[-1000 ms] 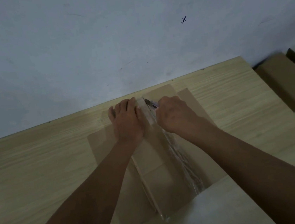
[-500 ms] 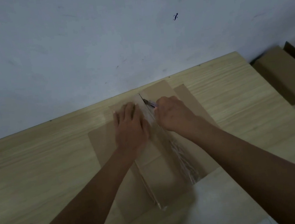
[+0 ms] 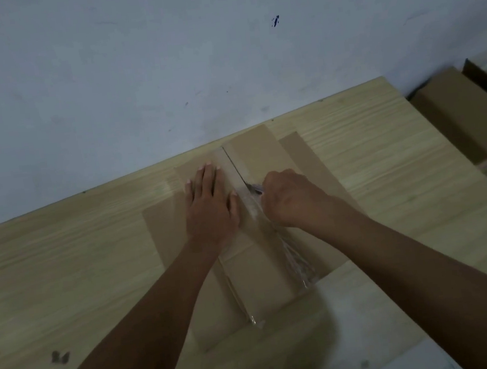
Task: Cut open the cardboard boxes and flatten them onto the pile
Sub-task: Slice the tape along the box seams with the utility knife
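Knife (image 3: 253, 188) nearer now along unmarked box (image 3: 251, 153)

Right hand (image 3: 290, 197): I've drawn it and the knife (image 3: 253, 188) back toward me along the taped seam.
Cut (image 3: 233, 165): now open behind the blade.
Left hand (image 3: 209, 202): slid slightly nearer.

No legible text, label, brand, number or sign in view; box (image 3: 251, 159) faces plain brown, unprinted; tape (image 3: 296, 257) clear, unmarked; wall (image 3: 161, 57) carries only a small dark blue smudge (image 3: 276, 21), not a character; table (image 3: 61, 250) has a dark mark (image 3: 60, 357) near its left front, too blurred to read as lettering; side boxes (image 3: 465, 116) at right plain on the faces shown
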The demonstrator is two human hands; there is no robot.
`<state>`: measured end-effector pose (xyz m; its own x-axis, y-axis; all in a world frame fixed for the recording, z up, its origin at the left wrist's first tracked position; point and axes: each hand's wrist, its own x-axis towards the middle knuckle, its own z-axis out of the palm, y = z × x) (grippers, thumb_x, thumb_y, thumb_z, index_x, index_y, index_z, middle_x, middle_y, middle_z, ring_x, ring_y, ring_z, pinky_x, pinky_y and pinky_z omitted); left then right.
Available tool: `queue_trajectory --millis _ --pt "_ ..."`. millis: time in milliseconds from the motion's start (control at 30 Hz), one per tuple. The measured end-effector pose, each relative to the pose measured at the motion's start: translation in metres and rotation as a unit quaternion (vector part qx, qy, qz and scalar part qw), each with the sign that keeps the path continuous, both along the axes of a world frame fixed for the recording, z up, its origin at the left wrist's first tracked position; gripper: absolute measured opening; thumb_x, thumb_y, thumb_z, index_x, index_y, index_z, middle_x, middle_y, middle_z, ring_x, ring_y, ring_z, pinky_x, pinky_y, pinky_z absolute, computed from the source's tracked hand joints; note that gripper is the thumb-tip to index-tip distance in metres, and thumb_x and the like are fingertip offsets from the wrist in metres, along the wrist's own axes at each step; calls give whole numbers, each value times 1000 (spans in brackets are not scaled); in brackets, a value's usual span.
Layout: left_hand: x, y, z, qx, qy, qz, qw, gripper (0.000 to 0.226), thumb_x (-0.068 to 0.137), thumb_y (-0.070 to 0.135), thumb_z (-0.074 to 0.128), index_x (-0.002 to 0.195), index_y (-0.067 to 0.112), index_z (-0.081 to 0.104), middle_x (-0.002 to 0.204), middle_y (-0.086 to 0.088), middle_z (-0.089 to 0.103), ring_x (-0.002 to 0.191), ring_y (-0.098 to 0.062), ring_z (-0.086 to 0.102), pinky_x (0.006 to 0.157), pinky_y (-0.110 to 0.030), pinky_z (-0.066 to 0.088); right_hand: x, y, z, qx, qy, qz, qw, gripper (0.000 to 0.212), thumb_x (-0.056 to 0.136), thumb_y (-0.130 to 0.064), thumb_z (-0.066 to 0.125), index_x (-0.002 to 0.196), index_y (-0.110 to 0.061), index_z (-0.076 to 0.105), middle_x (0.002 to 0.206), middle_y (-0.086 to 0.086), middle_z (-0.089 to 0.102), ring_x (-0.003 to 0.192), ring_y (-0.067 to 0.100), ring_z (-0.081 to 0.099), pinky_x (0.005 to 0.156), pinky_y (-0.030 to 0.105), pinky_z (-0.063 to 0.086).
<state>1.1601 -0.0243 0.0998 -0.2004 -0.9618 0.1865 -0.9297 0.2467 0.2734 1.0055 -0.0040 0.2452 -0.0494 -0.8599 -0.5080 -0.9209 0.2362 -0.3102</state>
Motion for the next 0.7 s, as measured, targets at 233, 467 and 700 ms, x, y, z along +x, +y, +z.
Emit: queue_trajectory --millis 233,467,700 --pt "-2 20 16 -55 29 9 998 51 90 35 48 125 0 62 133 -18 56 127 -38 51 109 -47 32 -12 16 -7 -4 -7 -11 1000 32 103 -30 47 126 -10 57 129 17 54 118 35 56 79 30 37" --pt "-27 89 3 18 10 0 1000 64 100 35 31 150 -2 42 159 -23 35 151 -37 28 122 -57 21 -16 31 -15 -31 -24 -12 999 30 103 -29 45 119 -10 60 121 17 57 107 36 59 76 32 39" --pt "-30 89 1 17 2 -7 1000 64 98 35 32 150 -1 42 159 -22 36 150 -36 29 122 -56 22 -31 60 -12 -26 -2 -13 1000 29 103 -29 46 120 -10 58 122 16 56 111 36 58 77 31 37"
